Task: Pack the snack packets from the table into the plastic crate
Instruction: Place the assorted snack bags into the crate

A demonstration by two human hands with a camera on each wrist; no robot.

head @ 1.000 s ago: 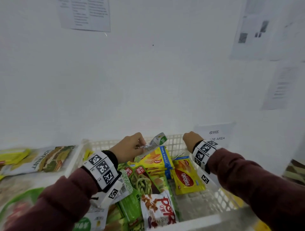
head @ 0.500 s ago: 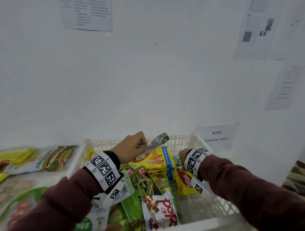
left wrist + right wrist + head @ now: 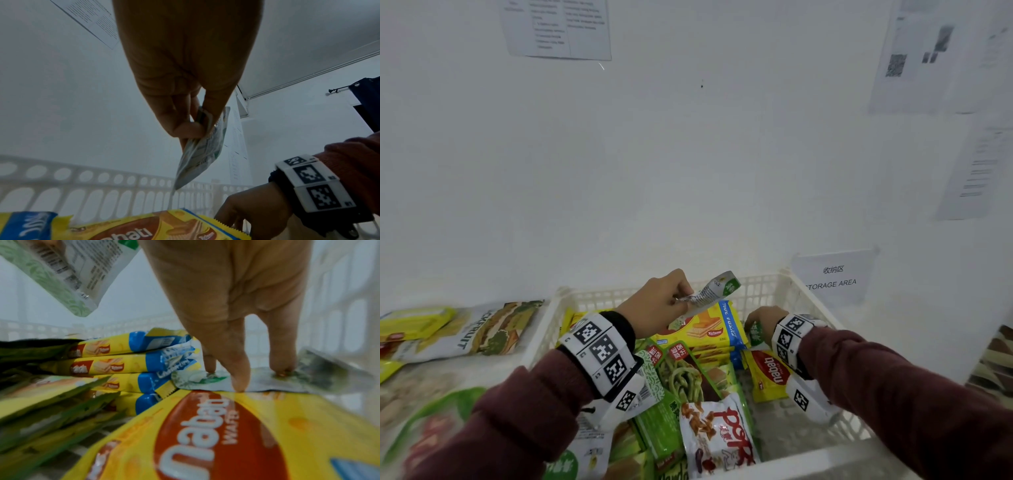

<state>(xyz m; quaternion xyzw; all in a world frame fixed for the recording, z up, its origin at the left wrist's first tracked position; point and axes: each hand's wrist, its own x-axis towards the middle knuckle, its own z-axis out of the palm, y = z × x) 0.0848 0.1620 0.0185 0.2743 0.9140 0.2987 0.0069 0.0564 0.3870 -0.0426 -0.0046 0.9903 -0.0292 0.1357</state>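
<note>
Crate (image 3: 763, 286) against the wall — packets (image 3: 709, 435) inside, more packets (image 3: 482, 329) left.

White perforated plastic crate (image 3: 763, 286) stands against the wall, partly filled. Yellow-blue Nabati wafer packs (image 3: 131, 360) stacked flat at back centre; one yellow Nabati pack (image 3: 768, 375) flat on the floor at right. Small green-white sachet (image 3: 714, 291) held above the stack, tilted; a second sachet (image 3: 265, 380) lies flat beyond the single pack.
</note>
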